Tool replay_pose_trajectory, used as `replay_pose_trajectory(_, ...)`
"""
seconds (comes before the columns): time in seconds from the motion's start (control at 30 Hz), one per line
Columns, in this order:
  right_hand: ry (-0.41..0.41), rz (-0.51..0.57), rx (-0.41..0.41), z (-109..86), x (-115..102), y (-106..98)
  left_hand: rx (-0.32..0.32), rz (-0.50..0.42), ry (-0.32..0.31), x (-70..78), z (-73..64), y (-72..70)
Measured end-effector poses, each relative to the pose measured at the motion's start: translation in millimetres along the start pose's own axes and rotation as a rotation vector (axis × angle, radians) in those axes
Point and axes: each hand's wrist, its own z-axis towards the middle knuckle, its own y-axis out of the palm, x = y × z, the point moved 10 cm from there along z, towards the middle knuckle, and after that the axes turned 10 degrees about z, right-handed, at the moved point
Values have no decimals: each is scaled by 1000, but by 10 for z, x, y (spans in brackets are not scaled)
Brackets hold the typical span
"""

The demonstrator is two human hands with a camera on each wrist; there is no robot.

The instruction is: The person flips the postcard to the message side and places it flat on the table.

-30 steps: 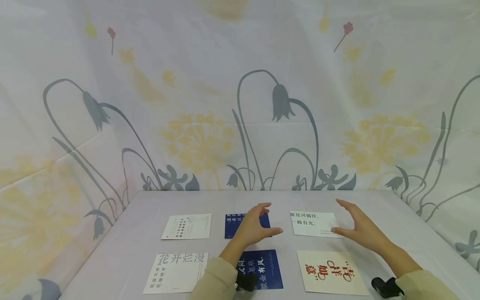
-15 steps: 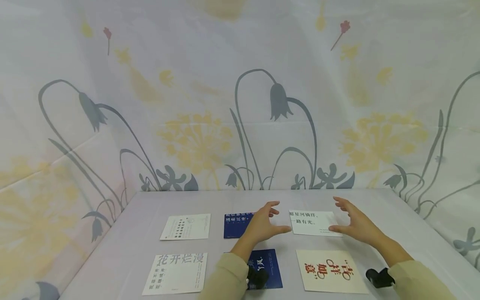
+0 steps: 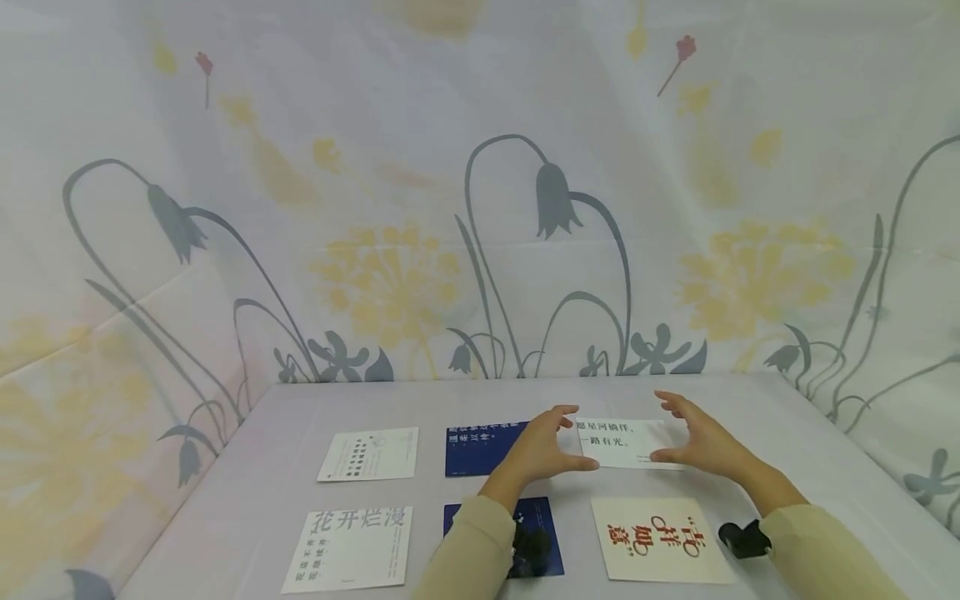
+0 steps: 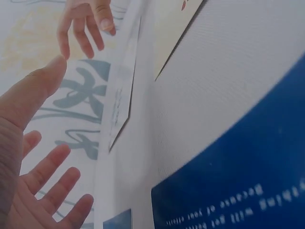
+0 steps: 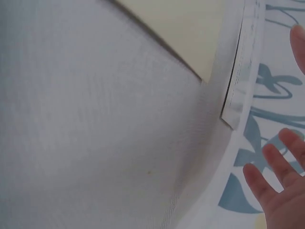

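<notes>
A white card with dark characters lies flat in the back row at the right. My left hand hovers at its left side, thumb and fingers spread apart, above the dark blue card. At its right end my right hand is in a similar pose, thumb overlapping the card in the head view. The left wrist view shows the left fingers parted, with nothing between them. Likewise, the right fingers hold nothing. Whether either hand touches a card is not clear.
In the front row lie a cream card with red characters, a blue card partly behind the left sleeve, and a white card. Another white card is at back left. A flower-printed cloth rises behind the table.
The left hand has moved right, uncovering more of the back blue card. The right hand has shifted slightly left, so the gap between the hands is narrower. The cards stay put.
</notes>
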Motion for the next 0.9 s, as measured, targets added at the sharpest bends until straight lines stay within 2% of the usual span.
replay_pose_trajectory(0.27,6,-8,-46,41,41,38,-10,117,36,76,122,76)
replay_pose_trajectory(0.57,-44,42,-125,61,111,81,-54,165,94,101,300,222)
replay_pose_trajectory(0.73,-32,51,-171,62,179,137,-81,285,121,105,365,288)
replay_pose_trajectory(0.9,-2,30,-206,57,230,170,-104,342,91,46,398,309)
